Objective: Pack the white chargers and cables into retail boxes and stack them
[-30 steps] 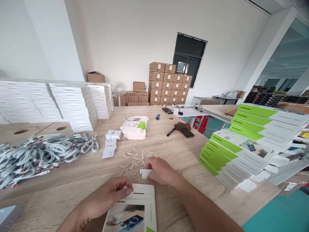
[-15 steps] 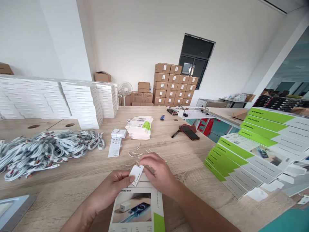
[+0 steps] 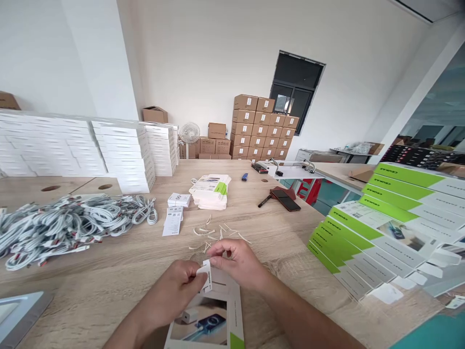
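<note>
My left hand (image 3: 178, 287) pinches a small white printed card (image 3: 208, 279) between thumb and fingers. At the card's upper end, my right hand (image 3: 235, 261) has thumb and forefinger closed on its edge. Below both hands lies a white and green charger box (image 3: 203, 322) with a picture of a phone and a plug; my forearms and left hand cover part of it. Several thin cream strips (image 3: 205, 231) are scattered on the table just beyond my fingers.
Left: a heap of white cables (image 3: 90, 220) and stacked white boxes (image 3: 123, 155). Ahead: printed leaflets (image 3: 172, 223), flat white-green sleeves (image 3: 209, 191), a marker (image 3: 264, 201) and a phone (image 3: 286, 199). Green-white boxes (image 3: 363, 242) are piled at right.
The card has turned more edge-on in my left hand, which has rolled over it. My right hand has moved slightly down, its fingers now at the card's upper end.
</note>
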A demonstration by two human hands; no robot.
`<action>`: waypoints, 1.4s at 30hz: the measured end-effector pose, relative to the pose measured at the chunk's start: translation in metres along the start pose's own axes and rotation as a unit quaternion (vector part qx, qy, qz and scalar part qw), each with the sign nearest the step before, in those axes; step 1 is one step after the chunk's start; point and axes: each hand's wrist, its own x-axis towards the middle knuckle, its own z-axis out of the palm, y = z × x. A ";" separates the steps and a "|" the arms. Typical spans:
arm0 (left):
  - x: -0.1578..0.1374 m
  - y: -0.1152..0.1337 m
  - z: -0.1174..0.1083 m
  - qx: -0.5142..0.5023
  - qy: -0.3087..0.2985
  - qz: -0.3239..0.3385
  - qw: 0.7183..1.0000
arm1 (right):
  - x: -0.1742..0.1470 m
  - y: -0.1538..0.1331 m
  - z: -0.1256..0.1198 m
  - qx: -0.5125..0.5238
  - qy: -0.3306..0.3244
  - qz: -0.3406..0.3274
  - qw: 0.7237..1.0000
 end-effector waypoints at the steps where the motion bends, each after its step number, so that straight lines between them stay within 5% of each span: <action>1: 0.000 -0.001 0.000 0.009 0.001 0.002 1.000 | 0.000 0.000 0.000 -0.007 -0.003 -0.005 1.000; 11: 0.001 -0.002 -0.004 -0.050 -0.028 -0.015 0.998 | 0.001 0.011 -0.006 -0.134 -0.035 -0.213 0.967; 17: 0.001 -0.003 -0.003 -0.079 -0.043 -0.016 0.996 | 0.002 0.012 -0.008 -0.154 -0.047 -0.248 0.955; 24: 0.000 -0.001 -0.001 -0.055 -0.034 -0.019 0.998 | 0.001 0.010 -0.009 -0.170 -0.065 -0.224 0.957; 33: 0.004 -0.004 -0.003 -0.076 -0.005 -0.051 0.996 | 0.001 0.005 -0.010 -0.085 -0.056 -0.067 0.993; 42: 0.009 -0.012 -0.011 -0.109 0.063 -0.125 0.984 | 0.021 0.044 -0.039 -0.217 0.103 -0.001 0.971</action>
